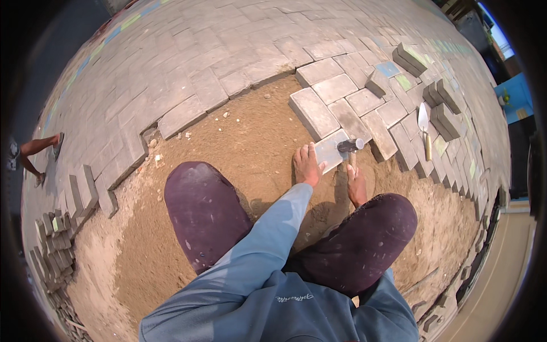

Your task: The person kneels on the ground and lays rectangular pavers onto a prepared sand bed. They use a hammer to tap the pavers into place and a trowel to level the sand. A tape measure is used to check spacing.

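Observation:
My left hand (309,166) grips the near left end of a pale grey paving block (327,149), its fingers along the edge and the thumb on the near side. This block lies on the sand against the laid pavers (313,112). In my right hand (357,186) is a hammer (350,146), held by its short wooden handle with the fingers wrapped round it. The dark metal head is over the block's right part; whether it touches the block I cannot tell.
Bare sand (250,137) surrounds my knees. A trowel (425,131) lies on the pavers at right, beside several loose blocks (447,122). More blocks are piled (56,242) at far left. Another person's legs (43,147) show at the left edge. A pale wall (498,268) stands at right.

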`<move>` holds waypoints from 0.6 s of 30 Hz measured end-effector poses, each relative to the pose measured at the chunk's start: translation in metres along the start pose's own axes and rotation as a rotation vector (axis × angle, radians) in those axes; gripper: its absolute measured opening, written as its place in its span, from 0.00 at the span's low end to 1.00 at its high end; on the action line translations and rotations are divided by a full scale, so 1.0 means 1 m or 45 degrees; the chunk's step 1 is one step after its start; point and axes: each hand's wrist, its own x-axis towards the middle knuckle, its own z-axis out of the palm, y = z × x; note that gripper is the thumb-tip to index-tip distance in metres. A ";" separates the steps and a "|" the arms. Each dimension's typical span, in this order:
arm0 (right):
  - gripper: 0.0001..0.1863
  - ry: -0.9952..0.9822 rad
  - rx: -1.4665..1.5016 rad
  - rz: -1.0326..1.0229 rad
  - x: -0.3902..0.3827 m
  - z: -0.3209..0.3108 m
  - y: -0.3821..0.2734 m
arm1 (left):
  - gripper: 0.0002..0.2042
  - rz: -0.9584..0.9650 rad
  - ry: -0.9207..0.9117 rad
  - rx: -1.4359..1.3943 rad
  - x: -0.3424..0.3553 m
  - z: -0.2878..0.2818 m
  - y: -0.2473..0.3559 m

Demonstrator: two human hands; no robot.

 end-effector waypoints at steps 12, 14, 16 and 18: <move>0.27 0.003 0.131 0.079 0.004 0.010 0.012 | 0.43 -0.017 -0.051 -0.032 0.004 -0.004 -0.002; 0.27 0.023 0.151 0.091 0.004 0.015 0.012 | 0.43 -0.038 -0.062 -0.038 0.003 -0.006 -0.005; 0.27 0.063 0.171 0.103 0.006 0.014 0.022 | 0.43 -0.038 -0.082 -0.059 0.004 -0.004 0.000; 0.28 0.116 0.216 0.132 0.009 0.015 0.031 | 0.43 -0.024 -0.083 -0.040 0.006 -0.001 0.001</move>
